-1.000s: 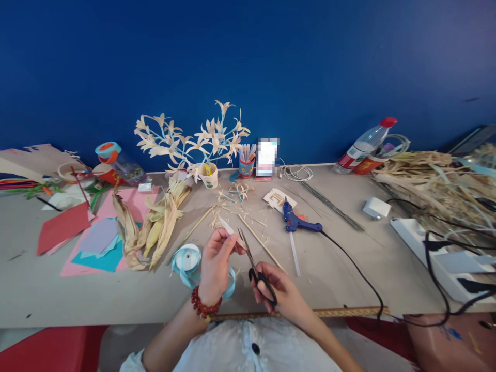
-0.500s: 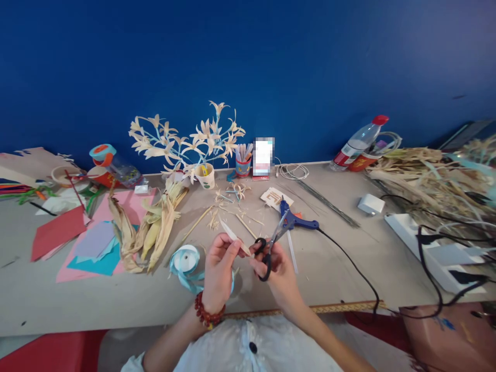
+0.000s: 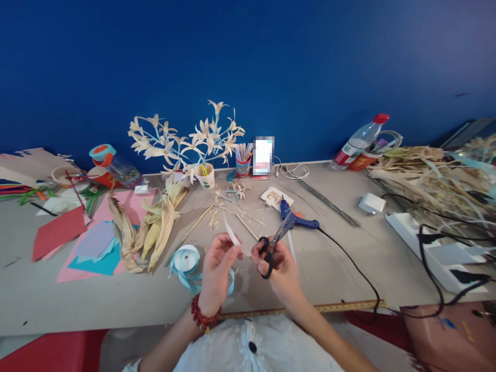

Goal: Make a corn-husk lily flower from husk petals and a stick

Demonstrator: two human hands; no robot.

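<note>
My left hand point(image 3: 217, 271) pinches a pale, pointed strip of corn husk point(image 3: 233, 236) above the table's near middle. A red bead bracelet point(image 3: 203, 316) circles that wrist. My right hand point(image 3: 279, 268) grips black-handled scissors point(image 3: 274, 244), blades pointing up and right, and its fingertips also touch the strip's lower end. Both hands meet over the grey table point(image 3: 116, 294). A spool of light blue ribbon point(image 3: 185, 261) lies just left of my left hand. A blue glue gun point(image 3: 296, 222) lies behind the scissors.
Dried corn cobs with husks point(image 3: 153, 227) rest on coloured paper sheets point(image 3: 93, 240) at left. Husk flowers stand in a cup point(image 3: 207, 175) at the back. A plastic bottle point(image 3: 358, 142), a white charger point(image 3: 371, 203), black cables point(image 3: 356, 268) and a heap of husks point(image 3: 430, 178) are at right.
The scissors swung from pointing up-left beside the strip to pointing up-right. My right hand moved up and in, so its fingers now touch the strip held by my left hand.
</note>
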